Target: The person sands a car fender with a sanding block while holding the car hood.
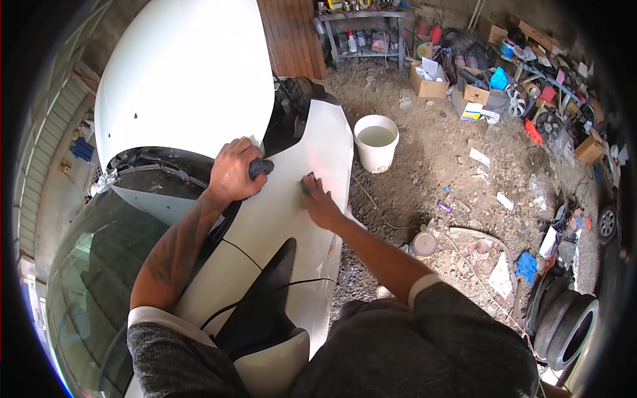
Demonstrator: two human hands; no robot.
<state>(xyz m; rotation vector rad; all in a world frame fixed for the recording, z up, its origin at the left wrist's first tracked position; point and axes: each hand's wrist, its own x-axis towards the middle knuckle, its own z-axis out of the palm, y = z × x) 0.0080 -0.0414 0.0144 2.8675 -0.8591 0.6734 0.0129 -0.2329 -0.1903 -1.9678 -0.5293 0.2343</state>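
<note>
My left hand (233, 171) is closed around a crumpled dark grey cloth (261, 168), above the seam between the raised white hood and the fender. Against the white car fender (325, 142) rests my right hand (322, 204), its fingers bent over a small dark piece (308, 179) pressed to the panel. Most of that piece is hidden by the fingers, so its kind is unclear. The white hood (192, 73) stands up at the upper left. A thin black cable (265, 292) crosses the panel near the side mirror (275, 358).
A white bucket (376, 159) of cloudy water stands on the dirt floor beyond the fender. Cardboard boxes (430, 83) and clutter line the upper right. Old tyres (564, 331) lean at the lower right. A metal shelf (363, 52) with bottles stands at the back.
</note>
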